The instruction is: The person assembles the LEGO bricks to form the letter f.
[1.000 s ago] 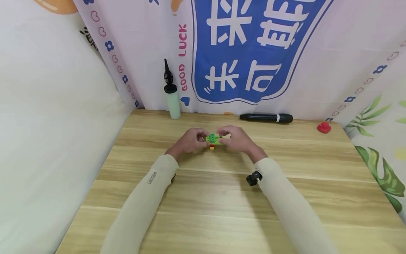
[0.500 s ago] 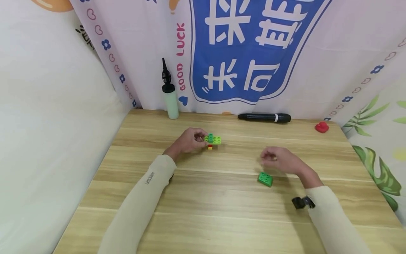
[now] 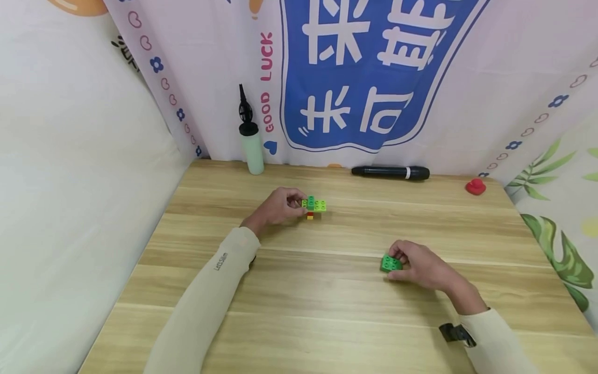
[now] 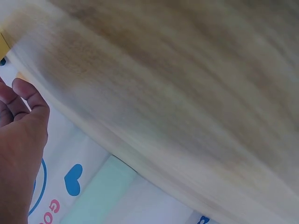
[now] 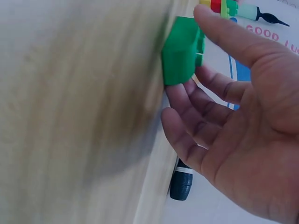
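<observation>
A small brick build [image 3: 317,205], lime green with a darker green brick on top and red and yellow below, stands toward the table's back. My left hand [image 3: 279,206] pinches its left end. In the left wrist view, the left hand [image 4: 21,121] shows curled fingers, and the build is mostly outside the picture. My right hand [image 3: 422,265] holds a green toy brick [image 3: 390,263] at the table, front right of the build. From the right wrist, the thumb and fingers of the right hand [image 5: 252,107] lie around the green brick [image 5: 180,53], whose studs face away from the table.
A mint hand pump [image 3: 253,148] stands at the back edge of the wooden table [image 3: 299,311]. A black, flashlight-like cylinder [image 3: 390,173] lies right of it, and a small red toy [image 3: 476,186] sits at the far right corner. A printed cloth [image 3: 448,124] hangs behind.
My right hand has left the build, moved right and toward me, and come down around the green brick. The left hand has stayed at the build.
</observation>
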The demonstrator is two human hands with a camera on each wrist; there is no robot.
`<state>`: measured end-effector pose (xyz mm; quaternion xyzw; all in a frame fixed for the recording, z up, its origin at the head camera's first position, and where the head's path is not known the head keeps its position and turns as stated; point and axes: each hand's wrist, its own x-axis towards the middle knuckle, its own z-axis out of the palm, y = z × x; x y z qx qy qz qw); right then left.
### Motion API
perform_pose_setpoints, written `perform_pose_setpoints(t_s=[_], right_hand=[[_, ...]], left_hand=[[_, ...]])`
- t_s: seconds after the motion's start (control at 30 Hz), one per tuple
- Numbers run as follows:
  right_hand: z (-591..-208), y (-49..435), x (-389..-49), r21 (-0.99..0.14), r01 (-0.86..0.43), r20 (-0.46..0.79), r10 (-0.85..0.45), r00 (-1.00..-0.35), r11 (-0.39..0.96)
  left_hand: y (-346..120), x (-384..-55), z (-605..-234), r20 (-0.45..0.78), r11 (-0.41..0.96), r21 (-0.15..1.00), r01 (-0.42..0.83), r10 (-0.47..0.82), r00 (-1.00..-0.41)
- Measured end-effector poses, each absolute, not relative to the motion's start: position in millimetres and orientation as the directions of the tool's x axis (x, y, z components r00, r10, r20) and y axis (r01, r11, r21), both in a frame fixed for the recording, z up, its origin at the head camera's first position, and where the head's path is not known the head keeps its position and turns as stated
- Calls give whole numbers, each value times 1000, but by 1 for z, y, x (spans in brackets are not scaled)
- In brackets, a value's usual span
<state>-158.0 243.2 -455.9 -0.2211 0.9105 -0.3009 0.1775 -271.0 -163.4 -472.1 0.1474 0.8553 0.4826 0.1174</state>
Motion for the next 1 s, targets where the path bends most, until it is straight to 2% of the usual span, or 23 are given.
perform_pose_setpoints(t_s=[0.27, 0.53, 1.0], right_hand=[[-456, 240, -157, -575, -315, -173, -488, -855, 755], [-445, 228, -174, -559, -358, -119, -499, -858, 748], [-399, 143, -223, -561, -453, 80, -499, -863, 693]], left_hand=[[-164, -271, -472, -60, 494, 857, 146, 377, -924], [-164, -271, -472, -45, 502, 850, 159, 371, -928], [-165, -271, -471, -42, 492, 855, 164, 380, -924]])
